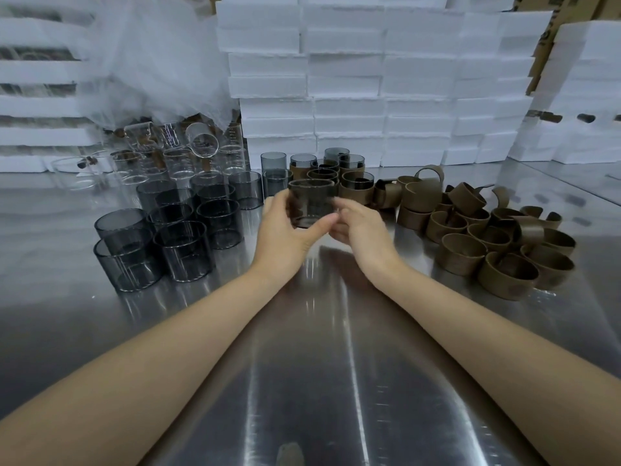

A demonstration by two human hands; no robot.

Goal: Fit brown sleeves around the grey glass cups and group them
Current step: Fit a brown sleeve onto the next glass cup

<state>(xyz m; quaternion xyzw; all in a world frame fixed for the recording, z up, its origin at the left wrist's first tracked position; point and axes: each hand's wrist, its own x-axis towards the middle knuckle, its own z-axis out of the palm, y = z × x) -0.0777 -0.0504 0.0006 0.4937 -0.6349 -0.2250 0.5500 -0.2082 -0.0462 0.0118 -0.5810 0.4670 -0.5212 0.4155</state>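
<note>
We look across a shiny metal table (302,381) streaked with light. White foam boxes (369,79) stack high along its far side, with cardboard cartons (541,42) at the far right.

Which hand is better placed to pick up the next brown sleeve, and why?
Right: both hands hold a cup, but the right hand lies nearest the loose brown sleeves; the left hand is by the bare grey cups.

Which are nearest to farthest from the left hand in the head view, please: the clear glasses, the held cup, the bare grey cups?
1. The held cup, gripped in the left hand.
2. The bare grey cups, to its left.
3. The clear glasses, far back left.
</note>
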